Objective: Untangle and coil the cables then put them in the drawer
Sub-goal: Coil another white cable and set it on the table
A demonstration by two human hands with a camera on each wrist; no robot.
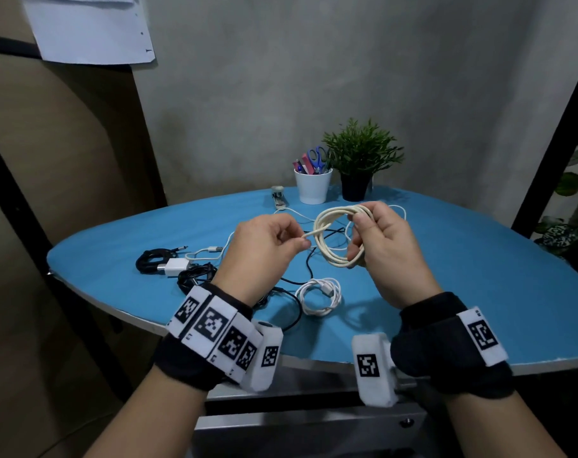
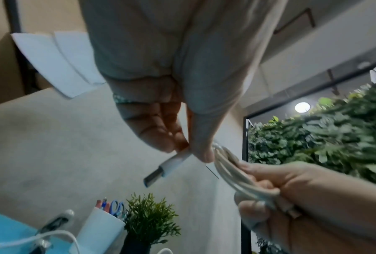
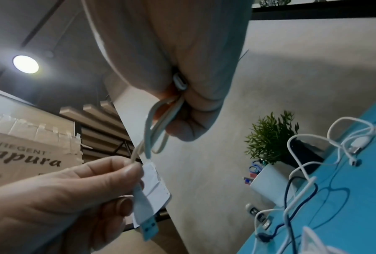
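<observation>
Above the blue table (image 1: 479, 292), my right hand (image 1: 377, 239) grips a cream cable (image 1: 327, 239) wound into a coil (image 2: 232, 173). My left hand (image 1: 281, 239) pinches the free end of that cable at its USB plug (image 2: 167, 166), just left of the coil. The plug (image 3: 145, 218) sticks out past the left fingers. On the table lie a coiled white cable (image 1: 319, 297), a bundled black cable (image 1: 149, 259) beside a white charger (image 1: 175, 266), and loose black and white leads (image 1: 301, 226) still crossed. No drawer front is clearly shown.
A white cup of pens and scissors (image 1: 312, 185), a potted plant (image 1: 360, 163) and a small stapler (image 1: 277, 196) stand at the table's far edge. A dark shelf post (image 1: 552, 127) with foliage rises at right. A grey metal frame (image 1: 314, 424) sits under the near edge.
</observation>
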